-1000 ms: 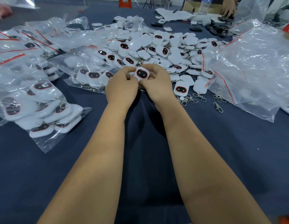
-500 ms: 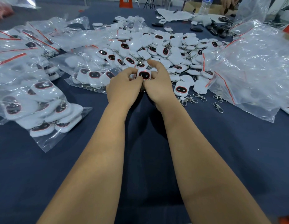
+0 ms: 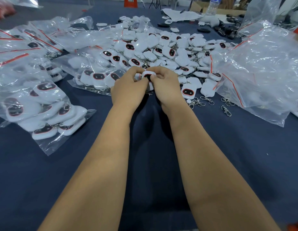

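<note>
Tabletop (image 3: pixel 245 164): dark cloth, nearest. Left hand (image 3: pixel 128 88) and right hand (image 3: pixel 167 86): fingers curled, jointly pinching white fob (image 3: pixel 149 75) just above cloth, in front of pile (image 3: pixel 161 47). Step, as judged: fitting or checking fob's ring end. Next move likely needs clip (image 3: pixel 225 110) from loose ones at right, then bag (image 3: pixel 261 67).

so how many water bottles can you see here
1: a clear water bottle stands at the far end of the table, beyond the keychain pile. Others may be hidden behind the plastic bags on the right.
</note>
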`<state>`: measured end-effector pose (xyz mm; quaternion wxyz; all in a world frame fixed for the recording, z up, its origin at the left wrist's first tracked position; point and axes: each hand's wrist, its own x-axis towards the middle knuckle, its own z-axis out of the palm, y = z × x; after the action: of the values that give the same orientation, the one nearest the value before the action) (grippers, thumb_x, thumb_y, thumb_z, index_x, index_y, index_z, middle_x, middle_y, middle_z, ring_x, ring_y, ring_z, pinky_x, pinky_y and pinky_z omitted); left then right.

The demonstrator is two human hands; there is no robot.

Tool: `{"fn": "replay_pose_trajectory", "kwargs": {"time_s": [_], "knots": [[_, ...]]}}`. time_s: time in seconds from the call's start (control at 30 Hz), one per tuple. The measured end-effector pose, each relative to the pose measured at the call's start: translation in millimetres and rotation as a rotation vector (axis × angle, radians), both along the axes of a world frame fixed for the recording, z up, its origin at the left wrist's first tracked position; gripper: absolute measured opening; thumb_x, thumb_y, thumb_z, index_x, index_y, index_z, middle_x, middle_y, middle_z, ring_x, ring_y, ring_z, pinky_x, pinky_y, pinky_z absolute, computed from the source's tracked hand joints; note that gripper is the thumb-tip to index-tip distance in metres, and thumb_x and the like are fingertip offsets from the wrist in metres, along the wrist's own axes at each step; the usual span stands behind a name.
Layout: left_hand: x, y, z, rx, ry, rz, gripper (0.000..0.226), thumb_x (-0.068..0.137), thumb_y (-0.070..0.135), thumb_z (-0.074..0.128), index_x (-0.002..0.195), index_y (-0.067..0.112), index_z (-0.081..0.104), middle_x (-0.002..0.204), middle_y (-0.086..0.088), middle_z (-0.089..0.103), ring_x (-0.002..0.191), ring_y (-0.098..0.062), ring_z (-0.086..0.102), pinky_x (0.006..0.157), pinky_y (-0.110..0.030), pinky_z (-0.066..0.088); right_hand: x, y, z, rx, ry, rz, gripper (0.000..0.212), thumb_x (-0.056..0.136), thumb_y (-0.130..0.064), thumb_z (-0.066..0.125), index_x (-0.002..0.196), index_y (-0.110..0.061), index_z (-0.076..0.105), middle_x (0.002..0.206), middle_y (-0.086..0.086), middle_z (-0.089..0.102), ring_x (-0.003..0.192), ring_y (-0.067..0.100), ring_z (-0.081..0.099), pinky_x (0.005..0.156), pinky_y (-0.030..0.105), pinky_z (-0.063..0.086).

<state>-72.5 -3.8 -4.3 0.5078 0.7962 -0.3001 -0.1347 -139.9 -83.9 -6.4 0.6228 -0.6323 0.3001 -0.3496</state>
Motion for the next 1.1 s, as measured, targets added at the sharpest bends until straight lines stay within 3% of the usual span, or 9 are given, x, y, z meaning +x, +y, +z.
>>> {"fn": "replay_pose_trajectory", "kwargs": {"time_s": [0.23,0.47,0.57,0.73,0.93,1.1], "knots": [[0.0,0.9,1.4,-0.012,0.036,-0.013,0.016,0.086,0.038,0.054,0.1,0.04,0.061,0.095,0.009,0.067,0.102,-0.02,0.062,0.097,-0.046,0.048,1.1,1.2,-3.0,-0.124,0.063,-0.016,0.024,0.097,0.001,0.047,0.102,-0.013,0.065,0.1,0.012,0.072,0.096,0.022,0.07,0.084,0.029,0.057],[0.6,0.8,0.6,-0.019,0.04,-0.018,0.017,0.089,0.034,0.054,0.102,0.039,0.063,0.092,0.009,0.067,0.098,-0.02,0.063,0.096,-0.047,0.049,0.7,2.5,-1.8,-0.107,0.075,-0.012,0.025,0.097,0.002,0.047,0.115,-0.002,0.065,0.105,0.016,0.071,0.101,0.027,0.069,0.095,0.043,0.054],[0.6,0.9,-0.1,-0.026,0.039,-0.021,0.018,0.09,0.034,0.053,0.104,0.038,0.063,0.093,0.008,0.067,0.097,-0.021,0.064,0.095,-0.048,0.049,-0.7,3.4,0.0,-0.077,0.049,-0.003,0.026,0.096,0.004,0.047,0.116,-0.001,0.064,0.103,0.016,0.072,0.097,0.025,0.071,0.09,0.036,0.057],[2.1,-0.2,-0.4,-0.042,0.028,-0.021,0.011,0.091,0.034,0.056,0.1,0.038,0.061,0.091,0.006,0.067,0.094,-0.022,0.065,0.093,-0.048,0.05,-2.9,4.7,2.5,0.0,0.006,0.042,0.038,0.086,0.015,0.043,0.115,0.001,0.063,0.093,0.013,0.072,0.074,0.012,0.071,0.065,0.019,0.055],[3.0,-0.4,1.0,-0.023,-0.009,-0.003,0.013,0.091,0.028,0.057,0.093,0.041,0.056,0.087,0.004,0.068,0.091,-0.023,0.065,0.093,-0.048,0.051,-3.0,4.3,2.6,-0.007,0.003,0.046,0.043,0.083,0.017,0.04,0.113,-0.001,0.064,0.093,0.013,0.071,0.073,0.011,0.07,0.062,0.016,0.052],[1.7,0.9,0.0,-0.046,0.006,-0.014,0.018,0.091,0.029,0.055,0.104,0.038,0.063,0.093,0.003,0.071,0.095,-0.021,0.066,0.094,-0.047,0.05,-2.8,4.3,2.4,0.022,-0.024,0.051,0.04,0.084,0.017,0.042,0.112,0.0,0.064,0.092,0.013,0.071,0.071,0.009,0.071,0.062,0.017,0.053]]}}
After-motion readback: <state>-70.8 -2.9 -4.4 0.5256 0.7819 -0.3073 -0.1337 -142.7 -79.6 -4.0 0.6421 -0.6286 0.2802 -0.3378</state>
